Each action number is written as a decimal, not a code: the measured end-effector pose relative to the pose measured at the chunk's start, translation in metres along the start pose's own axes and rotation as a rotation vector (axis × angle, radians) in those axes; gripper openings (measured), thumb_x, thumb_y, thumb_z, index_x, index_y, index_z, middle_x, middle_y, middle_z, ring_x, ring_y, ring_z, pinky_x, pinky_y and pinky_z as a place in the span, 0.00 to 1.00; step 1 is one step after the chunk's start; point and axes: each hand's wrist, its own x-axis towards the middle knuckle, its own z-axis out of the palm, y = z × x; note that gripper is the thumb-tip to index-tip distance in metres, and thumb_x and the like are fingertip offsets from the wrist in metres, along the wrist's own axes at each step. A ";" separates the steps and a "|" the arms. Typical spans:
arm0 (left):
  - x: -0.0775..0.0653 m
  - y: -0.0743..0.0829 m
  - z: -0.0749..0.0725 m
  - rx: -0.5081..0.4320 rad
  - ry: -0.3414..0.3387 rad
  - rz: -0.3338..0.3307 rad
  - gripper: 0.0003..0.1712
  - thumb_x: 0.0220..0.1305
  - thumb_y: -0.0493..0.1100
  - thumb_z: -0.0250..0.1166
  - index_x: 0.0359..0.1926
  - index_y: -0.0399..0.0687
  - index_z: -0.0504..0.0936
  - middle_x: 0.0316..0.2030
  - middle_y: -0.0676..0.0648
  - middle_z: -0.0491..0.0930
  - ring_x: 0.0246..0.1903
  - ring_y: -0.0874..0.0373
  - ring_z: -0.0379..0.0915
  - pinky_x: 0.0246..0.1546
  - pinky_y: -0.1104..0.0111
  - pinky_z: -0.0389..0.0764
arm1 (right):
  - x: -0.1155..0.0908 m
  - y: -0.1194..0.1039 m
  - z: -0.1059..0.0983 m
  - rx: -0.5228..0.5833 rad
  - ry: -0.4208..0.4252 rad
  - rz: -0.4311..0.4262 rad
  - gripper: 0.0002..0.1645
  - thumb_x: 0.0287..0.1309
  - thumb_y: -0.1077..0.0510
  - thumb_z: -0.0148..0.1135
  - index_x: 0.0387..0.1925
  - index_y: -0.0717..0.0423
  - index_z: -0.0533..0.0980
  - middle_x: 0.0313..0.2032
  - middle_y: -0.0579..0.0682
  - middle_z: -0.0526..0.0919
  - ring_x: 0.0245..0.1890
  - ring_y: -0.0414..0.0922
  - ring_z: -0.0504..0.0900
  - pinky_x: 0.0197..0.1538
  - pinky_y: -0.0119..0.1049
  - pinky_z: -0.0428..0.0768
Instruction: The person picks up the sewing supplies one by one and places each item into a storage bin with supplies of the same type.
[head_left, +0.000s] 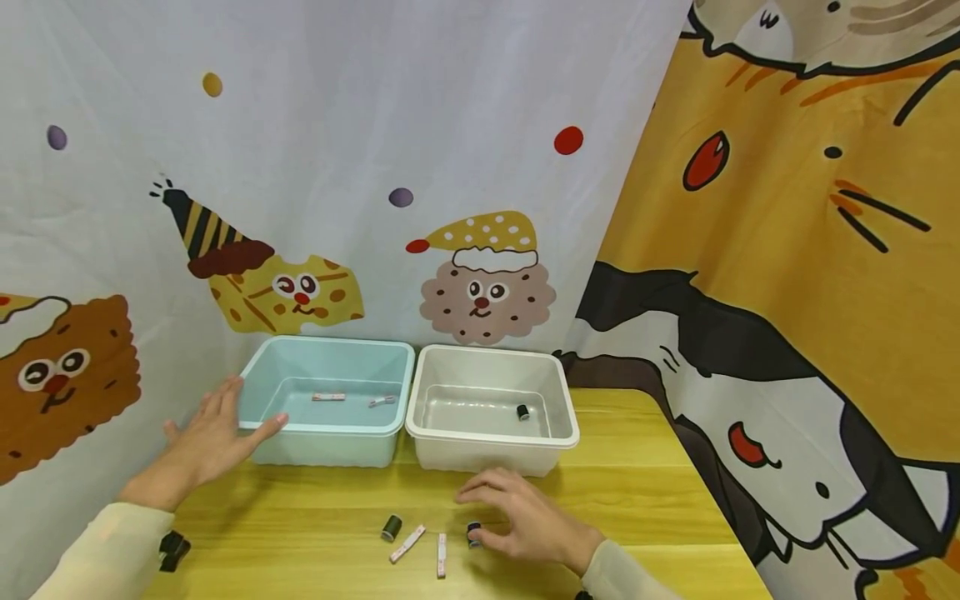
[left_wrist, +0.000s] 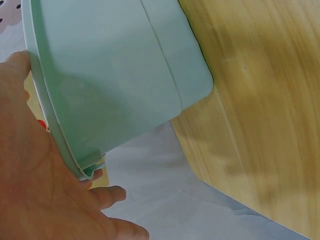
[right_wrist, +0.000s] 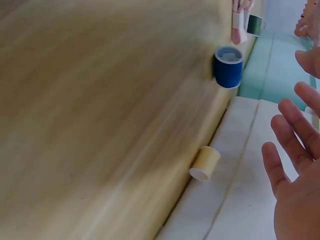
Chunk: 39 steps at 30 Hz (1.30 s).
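Observation:
My left hand (head_left: 210,442) rests on the near left corner of the light blue bin (head_left: 322,431), fingers spread along its rim. Over the table in front of the cream bin (head_left: 487,454), my right hand (head_left: 528,518) hovers with loosely bent fingers. A navy thread spool (right_wrist: 228,67) stands upright by its thumb, apart from the hand in the right wrist view. A pale yellow spool (right_wrist: 205,163) lies beside the cream bin, hidden by the hand in the head view. Left of these lie a dark green spool (head_left: 392,527) and two slim pink-and-white skeins (head_left: 407,543).
Inside the blue bin lie two similar skeins (head_left: 328,397). A black spool (head_left: 522,412) is in the cream bin. Both bins stand side by side at the back of the wooden table (head_left: 637,500), against a printed curtain (head_left: 480,100).

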 end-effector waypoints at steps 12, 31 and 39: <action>0.000 0.001 -0.001 -0.009 -0.007 -0.006 0.75 0.82 0.85 0.50 0.93 0.27 0.33 0.90 0.17 0.37 0.84 0.06 0.39 0.67 0.00 0.40 | -0.011 0.008 0.012 0.058 -0.105 0.041 0.32 0.77 0.43 0.79 0.77 0.38 0.83 0.73 0.39 0.85 0.71 0.39 0.84 0.77 0.44 0.87; 0.001 -0.001 0.001 -0.010 -0.006 -0.004 0.75 0.82 0.85 0.50 0.93 0.27 0.33 0.90 0.17 0.37 0.85 0.06 0.38 0.67 0.00 0.39 | -0.015 0.016 0.027 0.096 -0.187 0.038 0.30 0.78 0.45 0.79 0.76 0.37 0.83 0.70 0.36 0.85 0.69 0.36 0.85 0.75 0.40 0.87; 0.000 0.000 0.000 -0.011 -0.011 -0.007 0.75 0.82 0.85 0.50 0.93 0.27 0.32 0.91 0.17 0.35 0.84 0.05 0.37 0.68 0.00 0.39 | -0.008 0.021 0.028 0.178 -0.143 -0.004 0.16 0.80 0.54 0.77 0.64 0.46 0.91 0.54 0.39 0.92 0.52 0.28 0.88 0.58 0.21 0.88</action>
